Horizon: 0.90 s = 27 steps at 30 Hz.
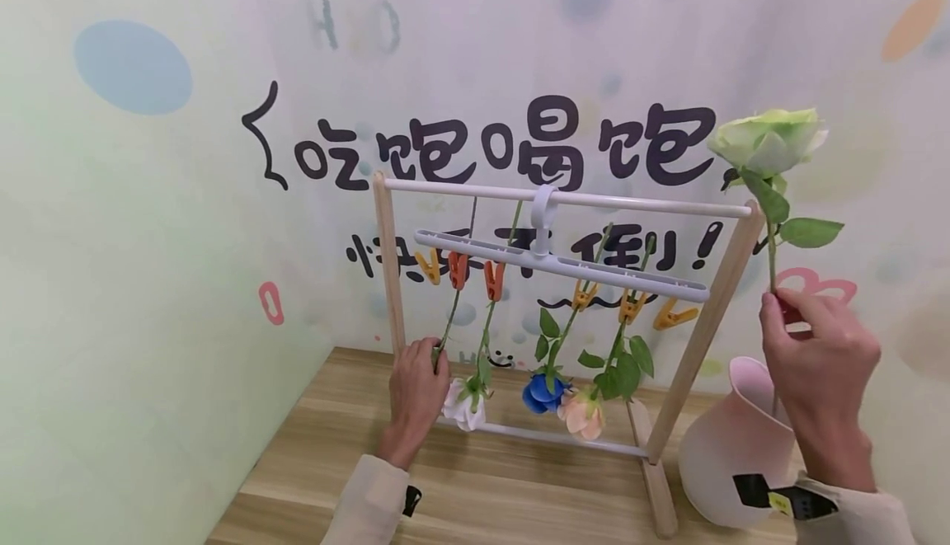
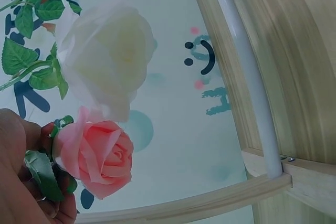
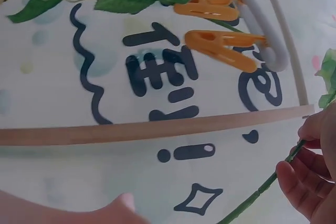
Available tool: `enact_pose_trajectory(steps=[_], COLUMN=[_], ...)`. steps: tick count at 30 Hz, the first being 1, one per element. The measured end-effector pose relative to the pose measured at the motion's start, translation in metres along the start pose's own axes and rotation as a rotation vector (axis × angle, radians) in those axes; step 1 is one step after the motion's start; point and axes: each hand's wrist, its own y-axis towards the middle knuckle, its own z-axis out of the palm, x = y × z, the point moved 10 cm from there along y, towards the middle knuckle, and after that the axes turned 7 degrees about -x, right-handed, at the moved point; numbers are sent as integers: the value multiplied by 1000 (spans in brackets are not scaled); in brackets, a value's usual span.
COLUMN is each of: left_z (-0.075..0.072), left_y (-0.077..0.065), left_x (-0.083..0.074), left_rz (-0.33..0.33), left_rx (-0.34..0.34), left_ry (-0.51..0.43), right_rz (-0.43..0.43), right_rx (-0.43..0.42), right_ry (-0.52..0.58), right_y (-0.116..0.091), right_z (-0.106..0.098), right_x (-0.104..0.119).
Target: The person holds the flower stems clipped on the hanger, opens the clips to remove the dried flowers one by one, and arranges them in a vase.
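Observation:
My left hand (image 1: pixel 417 397) grips a pink rose (image 2: pixel 97 153) just behind its bloom; in the head view the hand hides the flower. The rose hangs head down, its stem running up to a red-orange clip (image 1: pixel 458 271) on the grey hanger (image 1: pixel 631 279). On the right, my right hand (image 1: pixel 824 364) pinches the green stem of a pale green rose (image 1: pixel 772 143), bloom upward. This stem's lower part shows at the mouth of a pink-and-white vase (image 1: pixel 735 454). Beside the left hand hangs a white rose (image 1: pixel 466 406), also head down.
A blue rose (image 1: pixel 544 393) and a peach rose (image 1: pixel 582 415) hang from yellow-orange clips. Unused clips hang at both hanger ends, such as the yellow-orange clip (image 1: pixel 674 314). The hanger hooks over a wood-framed rack (image 1: pixel 705 339) on the wooden table (image 1: pixel 297 462), before a printed wall.

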Motion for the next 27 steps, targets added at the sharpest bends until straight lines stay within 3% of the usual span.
enact_pose_trajectory(steps=[12,27], left_z=[1,-5], left_y=[-2,-3], left_x=[1,1], left_rz=[-7,5], left_rx=[17,-2], left_ry=[-2,-7], right_rz=[46,119], right_rx=[11,104], right_ry=[-22,-109], right_y=[-29,-70], right_z=[-3,-3], right_x=[-20,-44])
